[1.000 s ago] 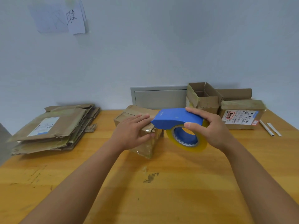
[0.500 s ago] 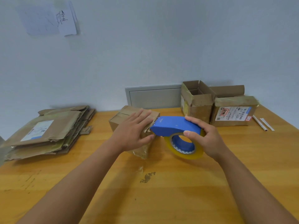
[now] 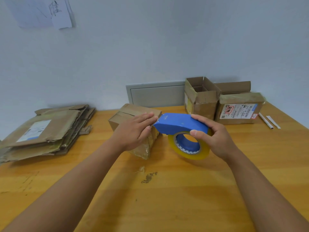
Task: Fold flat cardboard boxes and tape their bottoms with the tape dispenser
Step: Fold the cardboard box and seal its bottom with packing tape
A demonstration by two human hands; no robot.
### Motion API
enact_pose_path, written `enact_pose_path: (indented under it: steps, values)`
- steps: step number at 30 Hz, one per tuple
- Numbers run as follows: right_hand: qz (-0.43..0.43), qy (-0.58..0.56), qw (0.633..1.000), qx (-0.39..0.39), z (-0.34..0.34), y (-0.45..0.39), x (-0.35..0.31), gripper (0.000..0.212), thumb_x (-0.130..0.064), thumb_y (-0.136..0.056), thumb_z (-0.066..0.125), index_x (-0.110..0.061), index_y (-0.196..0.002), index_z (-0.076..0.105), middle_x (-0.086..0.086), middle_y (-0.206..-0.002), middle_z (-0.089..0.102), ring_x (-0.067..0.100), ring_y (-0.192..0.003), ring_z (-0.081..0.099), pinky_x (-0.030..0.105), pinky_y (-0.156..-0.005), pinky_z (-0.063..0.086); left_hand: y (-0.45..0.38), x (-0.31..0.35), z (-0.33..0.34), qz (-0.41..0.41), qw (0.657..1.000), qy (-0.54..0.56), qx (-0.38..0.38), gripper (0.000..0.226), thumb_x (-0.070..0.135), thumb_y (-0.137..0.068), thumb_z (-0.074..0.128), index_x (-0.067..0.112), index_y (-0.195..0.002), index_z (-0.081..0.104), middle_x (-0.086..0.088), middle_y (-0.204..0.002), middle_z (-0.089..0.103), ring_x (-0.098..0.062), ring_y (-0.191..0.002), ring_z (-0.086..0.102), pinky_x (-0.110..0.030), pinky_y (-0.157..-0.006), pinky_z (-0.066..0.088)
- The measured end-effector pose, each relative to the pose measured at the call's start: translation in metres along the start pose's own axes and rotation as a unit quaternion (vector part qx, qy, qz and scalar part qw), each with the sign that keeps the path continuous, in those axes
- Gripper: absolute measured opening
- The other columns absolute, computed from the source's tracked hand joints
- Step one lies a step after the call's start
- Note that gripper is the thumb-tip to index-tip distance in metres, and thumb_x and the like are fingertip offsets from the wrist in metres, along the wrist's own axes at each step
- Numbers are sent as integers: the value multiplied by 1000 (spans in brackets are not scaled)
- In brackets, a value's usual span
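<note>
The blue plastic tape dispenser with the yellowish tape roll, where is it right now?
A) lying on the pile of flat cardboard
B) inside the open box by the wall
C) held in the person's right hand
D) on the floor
C: the right hand grips the blue plastic tape dispenser, its front end meeting the small brown cardboard box under the left hand.
</note>
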State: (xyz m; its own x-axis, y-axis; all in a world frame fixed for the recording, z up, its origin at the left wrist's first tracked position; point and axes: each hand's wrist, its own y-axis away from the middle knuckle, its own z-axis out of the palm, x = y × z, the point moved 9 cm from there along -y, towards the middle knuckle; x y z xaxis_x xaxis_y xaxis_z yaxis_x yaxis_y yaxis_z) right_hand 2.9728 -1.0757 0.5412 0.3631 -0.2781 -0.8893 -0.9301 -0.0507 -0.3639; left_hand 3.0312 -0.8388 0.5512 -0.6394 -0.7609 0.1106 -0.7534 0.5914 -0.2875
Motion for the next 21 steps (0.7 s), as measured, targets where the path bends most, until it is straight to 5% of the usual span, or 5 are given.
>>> enact_pose_path:
  steps: [10, 16, 21]
  values:
    - [7, 57, 998, -26, -18, 11, -5, 51, -66, -67, 69, -65, -117, 59, -42, -120, 55, -12, -111, 54, 4, -82, 43, -1, 4, -3, 1, 1000, -12, -2, 55, 40, -99, 19, 30, -151, 37, 11, -159, 28, -6, -149, 20, -31, -119, 22]
    - [25, 98, 993, -62, -4, -9, -8, 46, -54, -75, 71, -54, -121, 61, -28, -126, 56, -10, -111, 53, 7, -78, 43, -2, 10, 1, 12, 1000, -22, 5, 54, 39, -100, 23, 28, -152, 37, 6, -159, 30, -12, -149, 23, -31, -120, 21]
    - [32, 148, 985, -79, 1, -39, -19, 50, -65, -72, 64, -49, -120, 64, -21, -123, 58, -4, -109, 55, 16, -82, 40, -3, 7, 6, 20, 998, -55, -3, 57, 52, -99, 31, 37, -154, 29, 8, -161, 26, -12, -149, 21, -29, -115, 23]
